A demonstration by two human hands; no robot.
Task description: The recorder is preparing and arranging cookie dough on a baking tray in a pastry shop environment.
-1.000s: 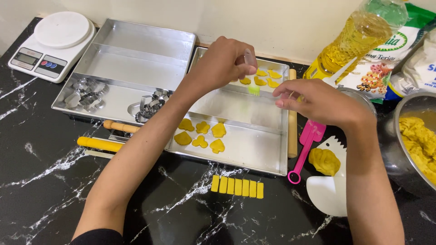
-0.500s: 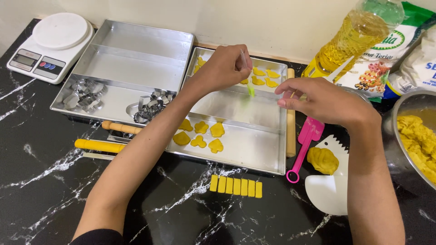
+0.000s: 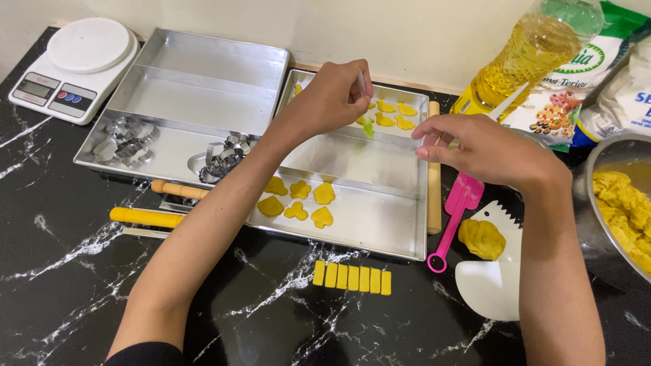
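Observation:
My left hand [image 3: 329, 98] reaches over the far end of the right-hand metal tray [image 3: 380, 234]. It pinches a thin pale tool whose small green tip [image 3: 367, 127] hangs just above the tray. Several yellow dough shapes [image 3: 393, 114] lie beside that tip, and another group of dough shapes [image 3: 298, 200] lies at the tray's near left. My right hand [image 3: 488, 149] hovers over the tray's right rim, fingers drawn together with nothing visible in them.
A second metal tray [image 3: 190, 88] on the left holds metal cookie cutters [image 3: 224, 156]. Around it are a kitchen scale [image 3: 74, 68], a yellow-handled tool [image 3: 146, 217], a row of dough strips [image 3: 352, 278], a pink spoon [image 3: 454, 217], a white scraper with a dough lump [image 3: 488, 271], an oil bottle [image 3: 522, 57] and a bowl of dough [image 3: 624, 203].
My left hand has shifted slightly over the far end of the tray, with the green tip staying under it. My right hand has drifted a little to the right.

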